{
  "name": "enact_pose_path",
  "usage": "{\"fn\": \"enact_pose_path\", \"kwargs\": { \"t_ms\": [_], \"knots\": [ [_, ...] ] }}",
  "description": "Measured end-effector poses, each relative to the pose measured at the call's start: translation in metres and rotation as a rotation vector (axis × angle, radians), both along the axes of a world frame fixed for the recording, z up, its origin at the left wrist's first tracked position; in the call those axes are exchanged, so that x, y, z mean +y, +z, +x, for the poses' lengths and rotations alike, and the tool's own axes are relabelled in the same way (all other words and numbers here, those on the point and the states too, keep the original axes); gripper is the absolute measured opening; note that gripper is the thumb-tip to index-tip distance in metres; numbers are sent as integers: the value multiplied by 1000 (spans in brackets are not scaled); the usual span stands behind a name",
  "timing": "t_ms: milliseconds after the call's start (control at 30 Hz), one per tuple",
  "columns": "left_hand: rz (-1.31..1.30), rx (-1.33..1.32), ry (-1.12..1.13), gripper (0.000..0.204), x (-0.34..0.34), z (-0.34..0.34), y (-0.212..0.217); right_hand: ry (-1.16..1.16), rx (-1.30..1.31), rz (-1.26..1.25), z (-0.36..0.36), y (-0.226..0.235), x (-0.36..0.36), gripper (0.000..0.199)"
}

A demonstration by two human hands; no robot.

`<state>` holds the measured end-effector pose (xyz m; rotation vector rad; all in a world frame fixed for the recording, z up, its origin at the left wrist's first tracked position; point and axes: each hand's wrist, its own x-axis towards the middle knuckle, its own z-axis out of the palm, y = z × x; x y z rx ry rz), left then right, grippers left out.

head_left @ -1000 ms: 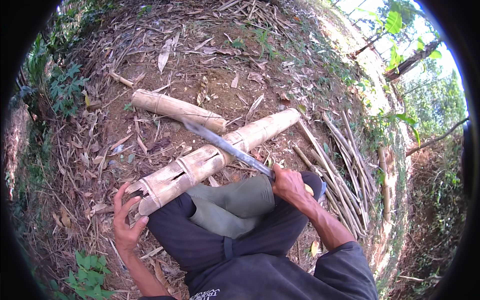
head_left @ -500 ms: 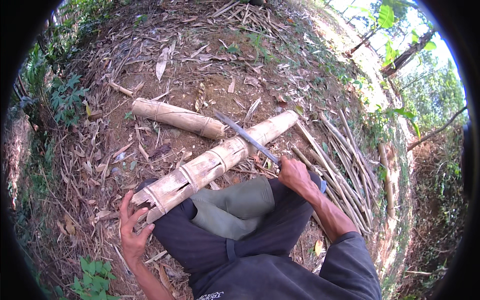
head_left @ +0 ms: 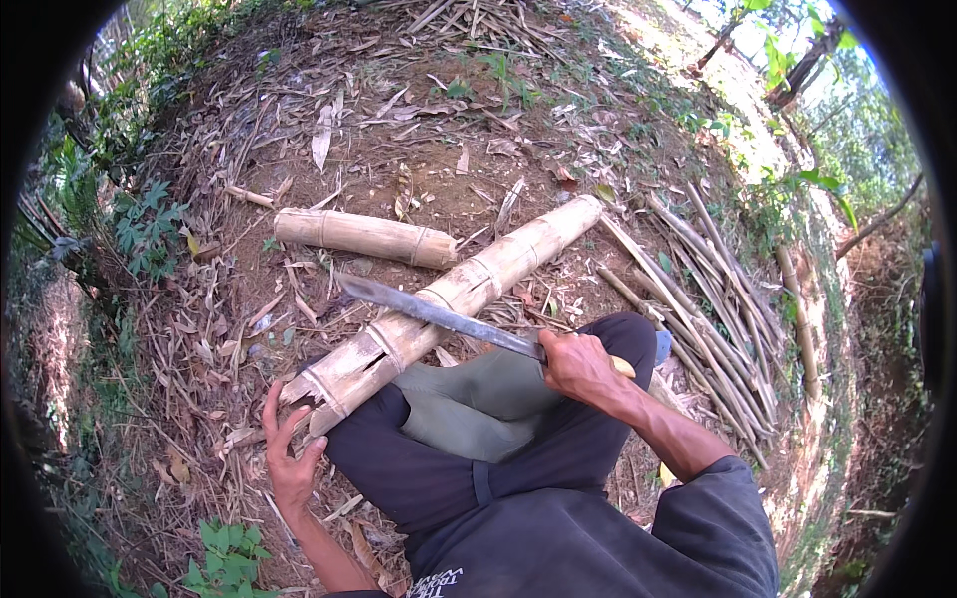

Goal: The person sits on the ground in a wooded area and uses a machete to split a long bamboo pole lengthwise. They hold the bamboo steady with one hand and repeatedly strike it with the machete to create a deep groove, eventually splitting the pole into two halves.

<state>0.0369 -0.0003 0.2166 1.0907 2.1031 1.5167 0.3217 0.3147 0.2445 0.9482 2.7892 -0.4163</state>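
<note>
A thick pale bamboo pole (head_left: 478,282) slants from my left thigh up to the far right, its near end split and splintered. My left hand (head_left: 291,468) is at that broken end, fingers spread and the fingertips against its rim. In my right hand (head_left: 581,369) is a machete with a yellowish handle end, gripped in closed fingers above my right knee. The long machete blade (head_left: 449,317) points left and crosses over the pole, near a dark crack in its wall. Whether the blade touches the bamboo I cannot tell.
A shorter bamboo piece (head_left: 364,236) lies on the ground beyond the pole. To the right is a heap of thin bamboo sticks (head_left: 698,299). Dry leaves and brown soil surround me. Green plants (head_left: 224,558) grow at the lower left.
My right hand has brought the machete down along the pole toward its near end, and the blade now lies flatter, pointing more to the left. My left hand stays at the broken end.
</note>
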Motion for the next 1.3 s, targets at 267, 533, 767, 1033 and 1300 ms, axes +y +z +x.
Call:
{"fn": "enact_pose_path", "kwargs": {
  "t_ms": [267,533,767,1033,1300],
  "knots": [
    [-28,-111,52,62,11,3,21,-405,80,93,37,1,69,20],
    [-6,-392,234,57,23,-14,23,-721,934,-936,107,17,78,18],
    [-174,-539,291,46,43,-25,38,-888,1301,-1108,118,-23,83,14],
    [-61,-660,171,51,38,-34,38,-887,1572,-1268,132,-40,87,17],
    [5,-589,234,41,45,-41,32,-857,1624,-1324,134,-44,88,18]
  ]
}}
